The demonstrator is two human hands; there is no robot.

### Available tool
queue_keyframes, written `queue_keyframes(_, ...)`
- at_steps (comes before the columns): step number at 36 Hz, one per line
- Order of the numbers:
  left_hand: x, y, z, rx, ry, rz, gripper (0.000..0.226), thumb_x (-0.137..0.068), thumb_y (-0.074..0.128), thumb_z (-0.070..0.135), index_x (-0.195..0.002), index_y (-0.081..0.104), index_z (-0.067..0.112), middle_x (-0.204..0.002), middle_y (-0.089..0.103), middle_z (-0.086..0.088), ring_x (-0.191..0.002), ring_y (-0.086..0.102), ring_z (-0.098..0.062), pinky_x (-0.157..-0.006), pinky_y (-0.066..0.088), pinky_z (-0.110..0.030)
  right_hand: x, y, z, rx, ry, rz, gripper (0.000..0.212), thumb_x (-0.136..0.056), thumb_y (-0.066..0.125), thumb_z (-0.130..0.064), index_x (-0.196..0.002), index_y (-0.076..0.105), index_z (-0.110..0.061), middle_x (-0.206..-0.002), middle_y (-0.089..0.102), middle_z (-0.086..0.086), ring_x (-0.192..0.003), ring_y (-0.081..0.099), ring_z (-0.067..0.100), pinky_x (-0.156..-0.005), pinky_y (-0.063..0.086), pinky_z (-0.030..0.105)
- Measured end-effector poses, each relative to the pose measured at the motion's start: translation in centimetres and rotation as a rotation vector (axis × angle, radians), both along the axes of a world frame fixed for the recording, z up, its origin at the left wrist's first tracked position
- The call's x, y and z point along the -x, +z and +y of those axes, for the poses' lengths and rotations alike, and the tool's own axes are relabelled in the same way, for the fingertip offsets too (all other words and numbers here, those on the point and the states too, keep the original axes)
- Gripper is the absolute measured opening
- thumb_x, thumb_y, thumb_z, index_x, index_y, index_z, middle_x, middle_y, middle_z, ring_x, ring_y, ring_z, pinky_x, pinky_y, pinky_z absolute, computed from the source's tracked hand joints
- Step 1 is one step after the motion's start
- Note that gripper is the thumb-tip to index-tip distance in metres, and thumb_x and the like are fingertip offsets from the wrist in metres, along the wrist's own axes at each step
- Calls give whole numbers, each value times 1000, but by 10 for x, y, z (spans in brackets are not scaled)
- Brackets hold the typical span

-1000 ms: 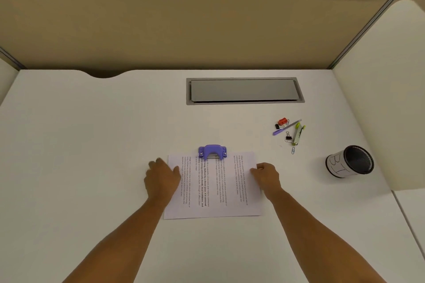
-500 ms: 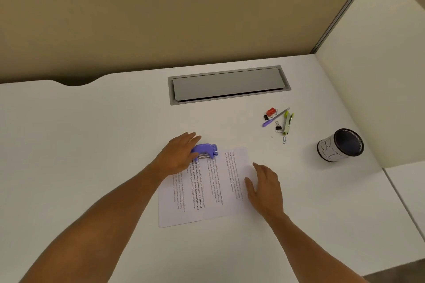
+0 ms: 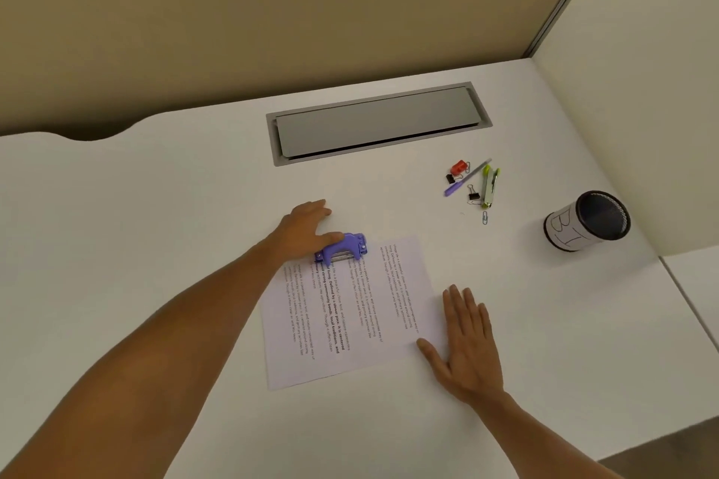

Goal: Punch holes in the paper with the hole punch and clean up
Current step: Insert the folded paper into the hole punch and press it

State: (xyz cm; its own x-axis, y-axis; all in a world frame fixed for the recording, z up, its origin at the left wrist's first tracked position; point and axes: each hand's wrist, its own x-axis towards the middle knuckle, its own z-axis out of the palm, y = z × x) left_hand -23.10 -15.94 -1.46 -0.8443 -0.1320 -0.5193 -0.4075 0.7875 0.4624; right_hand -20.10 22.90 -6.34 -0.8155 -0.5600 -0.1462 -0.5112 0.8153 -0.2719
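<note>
purple hole punch point(image 3: 342, 247), white paper point(image 3: 385, 346) with black text, white bench point(image 3: 155, 226), grey hatch point(image 3: 377, 124), black mesh cup point(image 3: 587, 220), purple pen point(image 3: 465, 179), tan wall point(image 3: 272, 12)

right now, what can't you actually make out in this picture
All in the head view:
- Holes in the paper: the hole punch covers the far edge, so punched or not is hidden.
- Left hand: it lies on the punch's left end; its own back hides the grip underneath.
- Printed text: too small and sideways to read fully.
- Cup: its dark mesh inside hides any contents.
- Right hand lies flat at the paper's right edge; how hard it presses is unclear.
</note>
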Motion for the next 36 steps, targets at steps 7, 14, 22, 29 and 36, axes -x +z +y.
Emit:
queue_keyframes(7, 3, -3, -2, 133, -581, 273, 83, -99, 23, 68, -162, -7, 24, -169, -22, 5, -157, -20, -13, -129, -1, -36, 0, -2, 1, -56, 28, 7, 86, -94, 31, -73, -162, 10, -25, -170, 5, 5, -157, 2, 28, -125, 10, 50)
queue_keyframes(14, 1, -18, -23, 260, -1040, 497, 74, -106, 17, 58, -162, -7, 17, -172, -14, -2, -158, -14, -16, -128, -14, -34, 1, -3, 0, -97, 26, 19, 82, -93, 34, -75, -161, 15, -32, -170, 5, 5, -157, 2, 29, -126, 8, 48)
queue_keyframes(22, -14, -29, -49, 325, -1173, 562, 72, -107, 23, 53, -162, 2, 12, -172, 1, -8, -160, -1, -22, -129, 3, -42, 0, -6, 1, -92, 23, 31, 82, -93, 38, -74, -160, 16, -33, -170, 7, 5, -157, 4, 30, -126, 10, 50)
queue_keyframes(29, -15, -38, -49, 286, -1106, 566, 89, -101, 31, 65, -162, 0, 8, -172, -3, -10, -160, -1, -23, -130, -3, -38, 1, -7, 2, -101, 24, 35, 83, -92, 38, -74, -160, 17, -32, -170, 6, 5, -157, 4, 30, -126, 9, 50)
queue_keyframes(36, -16, -39, -46, 284, -1077, 572, 81, -104, 29, 59, -162, 3, 7, -172, 2, -11, -160, -3, -20, -130, -5, -34, 0, -6, 1, -93, 23, 37, 83, -92, 37, -74, -161, 17, -31, -170, 6, 5, -157, 5, 31, -127, 8, 49)
